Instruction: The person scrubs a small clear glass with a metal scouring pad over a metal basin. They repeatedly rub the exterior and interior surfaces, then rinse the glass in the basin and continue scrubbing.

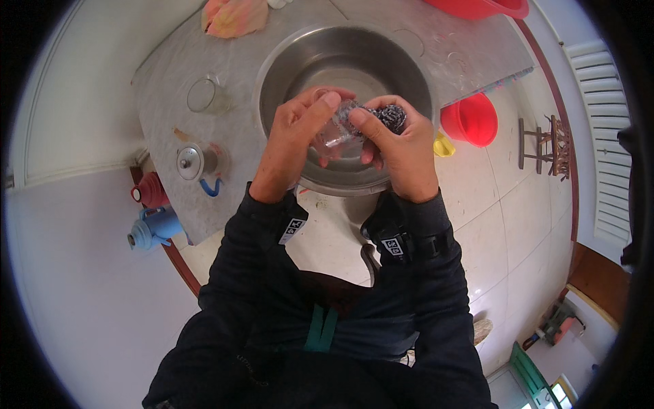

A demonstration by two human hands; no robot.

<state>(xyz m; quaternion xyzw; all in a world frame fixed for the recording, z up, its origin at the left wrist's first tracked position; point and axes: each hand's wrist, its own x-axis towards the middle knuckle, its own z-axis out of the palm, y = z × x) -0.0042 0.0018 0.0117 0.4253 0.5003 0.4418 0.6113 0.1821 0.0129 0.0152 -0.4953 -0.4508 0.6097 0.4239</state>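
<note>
Over a large stainless steel basin (pixel 286 66), both hands meet around a clear glass vessel (pixel 334 130). My left hand (pixel 301 122) grips the glass from its left side, the thumb laid along it. In my right hand (pixel 403 138) is a steel wool scourer (pixel 391 117), a dark grey curly mesh pressed against the right end of the glass. The exact shape of the glass is partly hidden by my fingers. The bottom of the basin shows beneath my hands, and its front rim lies above my forearms.
Left on the grey table (pixel 158 97) stand a drinking glass (pixel 202 95) and a lidded metal pot (pixel 190 162). A pink-yellow cloth (pixel 235 18) lies behind. Thermos flasks (pixel 156 227) sit beyond the left edge. A red bucket (pixel 470 120) and wooden stool (pixel 546 145) are at right.
</note>
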